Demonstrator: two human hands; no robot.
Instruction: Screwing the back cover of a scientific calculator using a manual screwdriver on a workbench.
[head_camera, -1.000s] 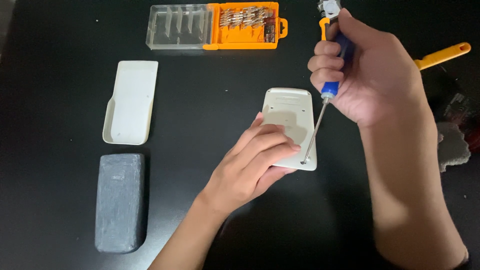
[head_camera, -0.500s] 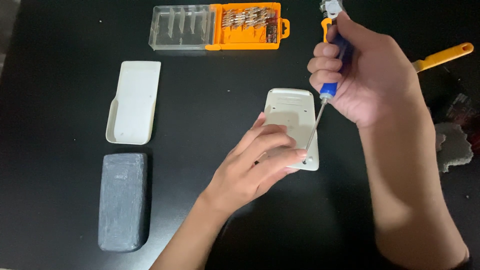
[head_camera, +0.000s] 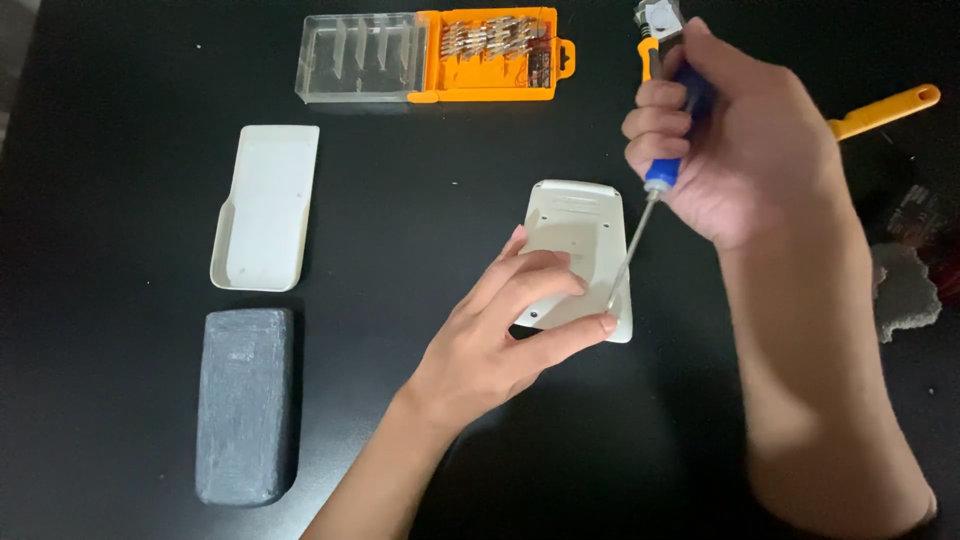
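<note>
Under the left hand (head_camera: 500, 335), pinned flat to the black table (head_camera: 420, 200): a white device back (head_camera: 580, 240), face down, fingers spread across its lower half, nothing gripped, just pressing. Clenched in the right hand (head_camera: 740, 150), up and to the right of it: a blue-handled screwdriver (head_camera: 668, 160), shaft slanting down, tip planted at the lower right corner of the case, just beside the left fingertips. Looks like the screw-turning step, probably 1 corner screw being worked (the screw head itself too small to make out). Next move, by the look of it: steady downward pressure, shaft kept in line, case kept from sliding. Off to the left of the holding hand, well apart: a white cover (head_camera: 265, 205), and below it a grey case (head_camera: 245, 405). Beyond both hands, an orange bit box (head_camera: 435, 55), lid open. Past the right wrist, a yellow handle (head_camera: 885, 108).
</note>
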